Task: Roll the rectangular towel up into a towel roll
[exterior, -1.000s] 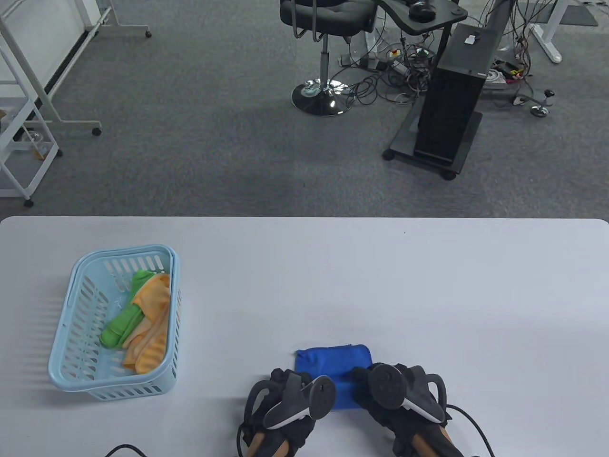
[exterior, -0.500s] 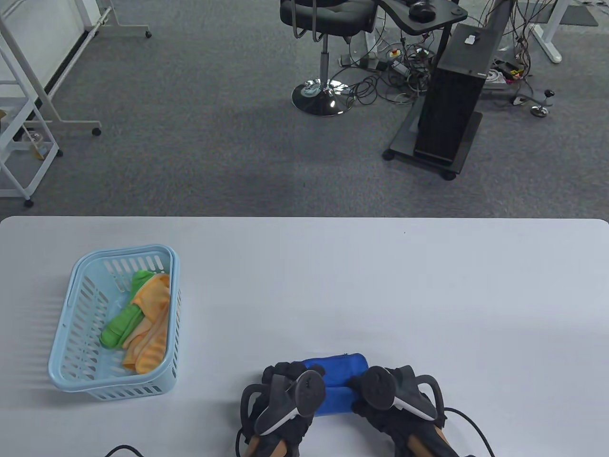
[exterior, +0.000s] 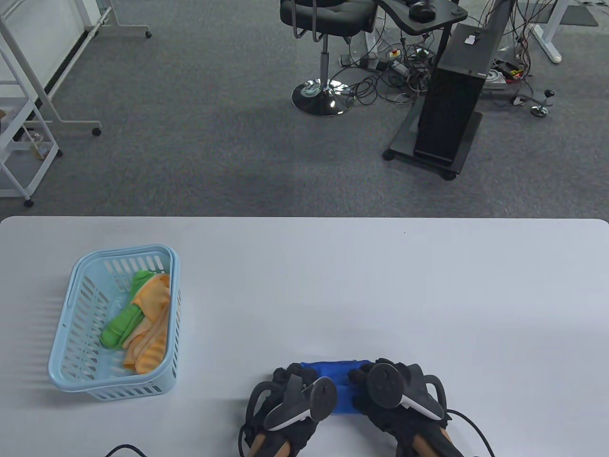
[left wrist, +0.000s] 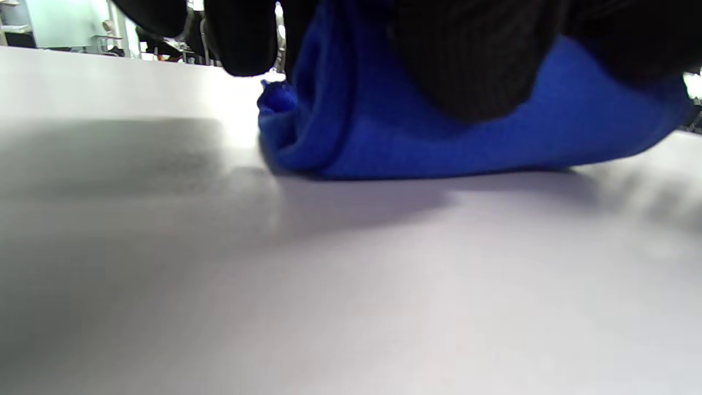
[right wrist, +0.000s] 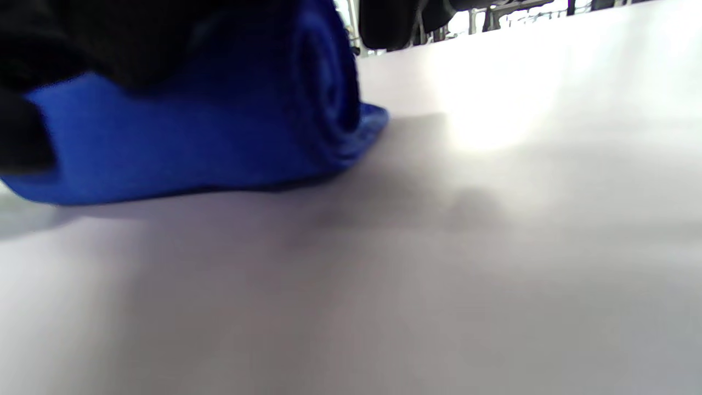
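Observation:
The blue towel (exterior: 338, 369) lies near the table's front edge as a thick roll, its long axis running left to right. My left hand (exterior: 287, 376) grips its left end and my right hand (exterior: 360, 378) grips its right end, fingers curled over the top. In the left wrist view black gloved fingers (left wrist: 460, 66) drape over the blue towel (left wrist: 439, 145). The right wrist view shows the spiral end of the blue towel (right wrist: 323, 93) under the right fingers (right wrist: 109, 38). The trackers hide much of the roll's middle from above.
A light blue plastic basket (exterior: 124, 250) stands at the left of the white table (exterior: 428, 295); it holds a green towel roll (exterior: 121, 326) and an orange cloth (exterior: 152, 323). Beyond the table's far edge are carpet, a chair and a black stand.
A second ago a flat part of the towel lay beyond the hands. Both hands have rolled it away from the front edge, and no flat part shows now.

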{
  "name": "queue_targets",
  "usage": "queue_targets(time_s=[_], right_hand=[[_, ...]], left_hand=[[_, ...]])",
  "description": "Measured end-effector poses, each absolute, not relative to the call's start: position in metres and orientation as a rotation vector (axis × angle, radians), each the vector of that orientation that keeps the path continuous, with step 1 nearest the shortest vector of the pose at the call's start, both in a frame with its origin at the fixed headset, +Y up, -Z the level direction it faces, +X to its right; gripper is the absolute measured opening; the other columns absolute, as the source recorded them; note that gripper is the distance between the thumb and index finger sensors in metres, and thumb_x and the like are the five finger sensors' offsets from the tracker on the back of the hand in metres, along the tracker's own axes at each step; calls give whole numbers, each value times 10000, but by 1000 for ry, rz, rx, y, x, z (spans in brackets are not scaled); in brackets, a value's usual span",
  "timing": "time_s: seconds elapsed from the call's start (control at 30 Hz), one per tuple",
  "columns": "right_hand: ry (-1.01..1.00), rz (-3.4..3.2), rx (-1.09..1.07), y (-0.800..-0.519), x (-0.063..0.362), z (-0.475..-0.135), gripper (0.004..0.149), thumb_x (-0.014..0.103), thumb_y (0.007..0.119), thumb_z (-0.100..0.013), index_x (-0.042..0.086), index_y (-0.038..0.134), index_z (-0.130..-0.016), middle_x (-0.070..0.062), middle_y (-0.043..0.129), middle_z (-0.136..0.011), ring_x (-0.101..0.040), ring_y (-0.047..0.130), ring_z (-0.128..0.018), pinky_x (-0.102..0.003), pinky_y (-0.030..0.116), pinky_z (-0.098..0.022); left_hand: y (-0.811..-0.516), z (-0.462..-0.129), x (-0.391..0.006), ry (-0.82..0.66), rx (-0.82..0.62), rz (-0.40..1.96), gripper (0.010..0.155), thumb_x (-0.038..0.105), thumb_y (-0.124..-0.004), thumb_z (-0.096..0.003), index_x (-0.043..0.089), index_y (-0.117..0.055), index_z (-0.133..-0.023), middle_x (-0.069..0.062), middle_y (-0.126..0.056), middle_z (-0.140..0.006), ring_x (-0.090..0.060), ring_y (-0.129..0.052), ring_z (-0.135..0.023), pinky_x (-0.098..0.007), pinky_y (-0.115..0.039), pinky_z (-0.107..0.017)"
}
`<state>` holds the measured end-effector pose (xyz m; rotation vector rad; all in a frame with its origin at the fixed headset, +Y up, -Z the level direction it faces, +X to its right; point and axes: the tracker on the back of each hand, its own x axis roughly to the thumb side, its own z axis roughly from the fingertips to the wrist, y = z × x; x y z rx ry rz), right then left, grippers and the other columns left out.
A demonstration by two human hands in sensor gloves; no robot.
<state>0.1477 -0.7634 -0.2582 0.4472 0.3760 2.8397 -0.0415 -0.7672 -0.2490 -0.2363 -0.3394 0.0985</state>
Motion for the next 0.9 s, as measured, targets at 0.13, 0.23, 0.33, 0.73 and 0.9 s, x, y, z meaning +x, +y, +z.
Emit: queue_targets(time_s=[0.13,0.23,0.33,0.73,0.9], right_hand=[[426,2845,519,-764,144,-255,796,490,810,-277,324,521,-1000,44,532,-1023,-312,492,-1003,-623,382,-723],[427,2894,510,-770,143,-256,732,451,798,-298,361,553,-981,58,498,-1023,-309,497,-999,-616,395,-724],[422,2860,494,-767,143,-257,656,431,778,-310,336,649,-946,60,509,-1000,-301,489,-992,-610,387,-723],[387,2845,420,-774,149,-263,636,487,677,-330,266,766,-919,-45,739,-887,-309,649,-912,-617,463,-694],[326,2819,510,-767,141,-253,701,477,691,-329,321,560,-1000,-20,522,-1018,-302,542,-979,-611,429,-715]], left_hand=[[-767,-252,-50,-317,-263,161,605,455,-766,-364,251,-819,-931,-89,-875,-916,-400,-701,-960,-657,-510,-690],[-767,-253,-57,-287,-310,261,613,469,-695,-366,222,-868,-901,-109,-1010,-739,-391,-735,-928,-660,-479,-692],[-767,-254,-60,-264,-335,328,611,472,-679,-380,190,-884,-882,-119,-1081,-593,-378,-831,-861,-659,-539,-666],[-769,-249,-47,-382,-342,177,752,566,-762,-346,348,-607,-1048,-184,-521,-1125,-479,-352,-1043,-683,-290,-701],[-775,-257,-52,-303,-379,99,730,491,-802,-366,462,-497,-1029,-138,-520,-1134,-469,-373,-1055,-680,-310,-713]])
